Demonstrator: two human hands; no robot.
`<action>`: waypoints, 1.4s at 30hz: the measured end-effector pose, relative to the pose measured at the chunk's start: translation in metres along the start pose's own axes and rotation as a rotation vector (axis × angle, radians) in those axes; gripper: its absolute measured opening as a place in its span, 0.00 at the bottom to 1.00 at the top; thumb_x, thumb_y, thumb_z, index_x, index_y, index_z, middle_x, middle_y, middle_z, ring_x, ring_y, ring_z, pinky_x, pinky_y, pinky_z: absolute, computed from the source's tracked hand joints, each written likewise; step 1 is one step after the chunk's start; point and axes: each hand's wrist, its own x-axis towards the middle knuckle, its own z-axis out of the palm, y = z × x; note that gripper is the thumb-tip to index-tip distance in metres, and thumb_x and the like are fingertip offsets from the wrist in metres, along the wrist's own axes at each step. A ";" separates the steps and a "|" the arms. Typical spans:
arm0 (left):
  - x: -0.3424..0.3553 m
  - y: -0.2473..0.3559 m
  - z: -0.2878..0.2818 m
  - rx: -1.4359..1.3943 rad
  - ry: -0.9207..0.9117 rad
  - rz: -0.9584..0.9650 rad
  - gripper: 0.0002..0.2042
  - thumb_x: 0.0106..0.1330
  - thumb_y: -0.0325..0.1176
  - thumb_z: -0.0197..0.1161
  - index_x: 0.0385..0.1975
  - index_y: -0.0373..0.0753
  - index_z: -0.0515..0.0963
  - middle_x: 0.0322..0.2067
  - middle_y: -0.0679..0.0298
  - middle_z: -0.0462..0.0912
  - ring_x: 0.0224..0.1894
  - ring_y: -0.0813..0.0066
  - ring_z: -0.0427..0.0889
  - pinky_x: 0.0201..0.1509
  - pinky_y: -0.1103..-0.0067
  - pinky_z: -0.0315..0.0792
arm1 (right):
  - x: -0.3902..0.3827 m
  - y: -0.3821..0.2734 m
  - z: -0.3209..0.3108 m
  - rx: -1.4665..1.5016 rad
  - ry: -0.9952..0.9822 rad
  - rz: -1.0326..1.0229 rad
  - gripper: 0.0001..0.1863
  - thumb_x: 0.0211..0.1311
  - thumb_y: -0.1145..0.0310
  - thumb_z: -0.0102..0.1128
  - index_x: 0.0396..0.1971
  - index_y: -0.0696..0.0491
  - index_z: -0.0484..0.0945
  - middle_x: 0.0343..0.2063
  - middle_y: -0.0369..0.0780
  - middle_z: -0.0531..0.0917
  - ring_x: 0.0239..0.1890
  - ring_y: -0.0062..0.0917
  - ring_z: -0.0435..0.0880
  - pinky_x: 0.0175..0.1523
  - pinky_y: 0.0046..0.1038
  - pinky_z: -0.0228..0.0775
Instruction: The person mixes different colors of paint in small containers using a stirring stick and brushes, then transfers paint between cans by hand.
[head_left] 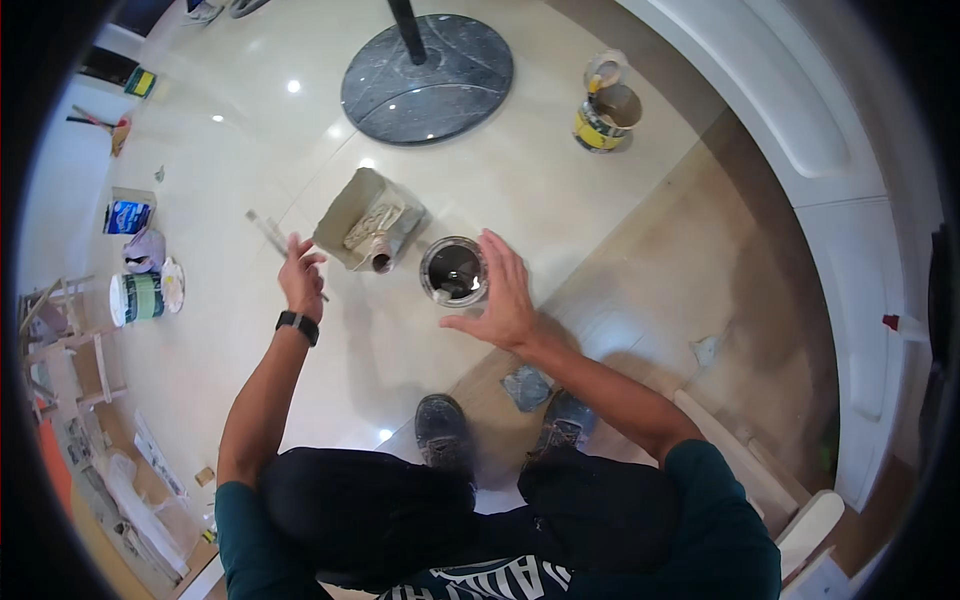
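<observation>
A round container of dark liquid stands on the tiled floor in front of me. My right hand is curved around its right side, thumb at the near rim and fingers at the far rim. Between the fingers of my left hand is a slim pale stick-like tool with a flat end, blurred, so its exact kind is unclear. Beside that hand sits a cut-open, paint-smeared grey tub. It has pale residue inside, and a short tube-like piece with a dark opening rests at its near edge.
Beyond the tub is a round black stand base. An opened yellow-and-black paint can stands at the far right, near white panels. Buckets and wooden frames line the left. A grey crumpled scrap lies near my shoes.
</observation>
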 end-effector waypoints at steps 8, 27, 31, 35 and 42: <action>-0.102 -0.069 -0.024 0.446 -0.058 0.162 0.24 0.77 0.50 0.58 0.19 0.43 0.71 0.14 0.71 0.70 0.16 0.83 0.68 0.19 0.80 0.61 | 0.019 -0.013 -0.001 -0.005 -0.141 -0.239 0.25 0.54 0.62 0.76 0.53 0.51 0.82 0.46 0.39 0.82 0.51 0.36 0.77 0.59 0.38 0.67; -0.173 -0.050 0.022 1.414 -1.027 1.062 0.17 0.76 0.49 0.55 0.53 0.43 0.78 0.79 0.54 0.47 0.44 0.64 0.86 0.31 0.67 0.84 | 0.051 -0.035 -0.039 -0.098 -0.418 -0.156 0.10 0.61 0.71 0.71 0.42 0.56 0.86 0.33 0.46 0.88 0.38 0.39 0.83 0.44 0.38 0.76; -0.175 -0.050 0.025 1.397 -1.008 1.068 0.17 0.77 0.48 0.55 0.48 0.41 0.79 0.79 0.53 0.46 0.39 0.63 0.88 0.30 0.66 0.84 | 0.052 -0.023 -0.031 -0.111 -0.342 -0.165 0.11 0.59 0.71 0.72 0.42 0.54 0.87 0.32 0.43 0.88 0.35 0.37 0.80 0.42 0.36 0.76; -0.178 -0.047 0.026 1.336 -1.037 0.964 0.17 0.77 0.48 0.55 0.42 0.39 0.79 0.79 0.51 0.46 0.35 0.58 0.89 0.30 0.64 0.84 | 0.060 -0.018 -0.028 -0.106 -0.227 -0.275 0.11 0.58 0.71 0.73 0.41 0.53 0.87 0.32 0.40 0.88 0.34 0.34 0.79 0.41 0.35 0.75; -0.178 -0.049 0.026 1.346 -1.051 0.932 0.17 0.76 0.45 0.57 0.35 0.37 0.82 0.79 0.50 0.45 0.29 0.54 0.89 0.29 0.62 0.83 | 0.052 -0.018 -0.029 -0.201 -0.267 -0.371 0.10 0.57 0.72 0.73 0.40 0.53 0.87 0.32 0.39 0.88 0.34 0.35 0.77 0.42 0.36 0.75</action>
